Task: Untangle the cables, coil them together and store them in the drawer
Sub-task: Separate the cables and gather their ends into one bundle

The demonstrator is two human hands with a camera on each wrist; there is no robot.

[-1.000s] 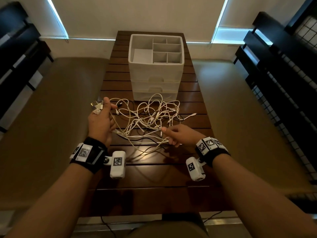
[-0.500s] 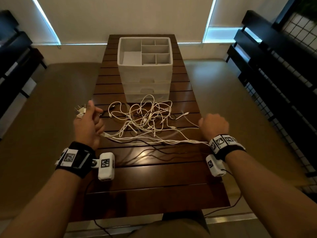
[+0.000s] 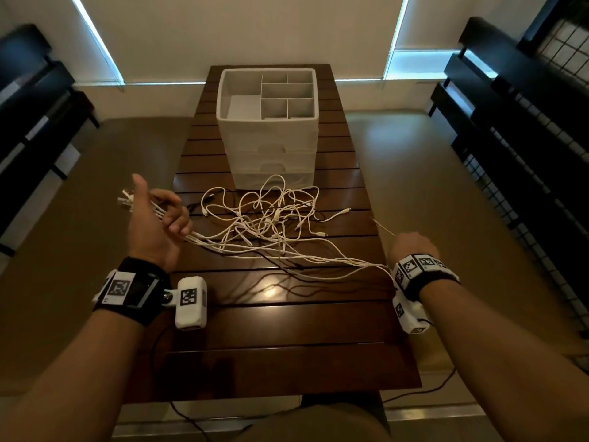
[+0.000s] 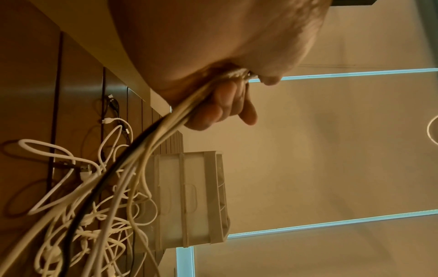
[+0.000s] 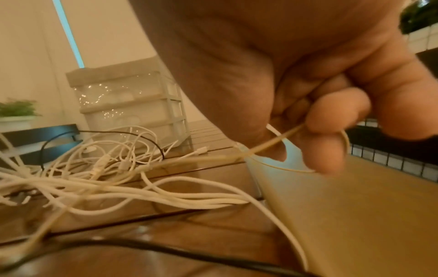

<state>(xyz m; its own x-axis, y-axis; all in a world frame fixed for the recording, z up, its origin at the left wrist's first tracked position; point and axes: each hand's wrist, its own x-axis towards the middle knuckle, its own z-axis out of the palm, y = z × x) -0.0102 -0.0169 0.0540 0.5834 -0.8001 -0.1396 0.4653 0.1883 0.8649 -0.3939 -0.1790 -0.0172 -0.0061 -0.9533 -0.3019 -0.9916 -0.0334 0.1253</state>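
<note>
A tangle of white cables (image 3: 271, 215) with one black cable lies on the brown slatted table (image 3: 274, 339), in front of the white drawer unit (image 3: 267, 126). My left hand (image 3: 159, 218) is off the table's left edge and grips a bundle of cable ends (image 4: 166, 121), with the plugs sticking out past my thumb. Past the table's right edge, my right hand (image 3: 411, 250) is curled round several cable strands (image 5: 272, 140) that run taut across the table from the tangle. The drawers of the unit are shut.
The drawer unit's top tray (image 3: 287, 90) has empty compartments. Dark benches (image 3: 38, 116) stand at the left and dark shelving with a wire grid (image 3: 526, 138) at the right. A potted plant (image 5: 16, 112) sits beyond the table.
My right hand has pulled the strands from the table's middle out past the right edge, stretching them straight. My left hand has drifted left and turned palm up, still holding the plug ends.
</note>
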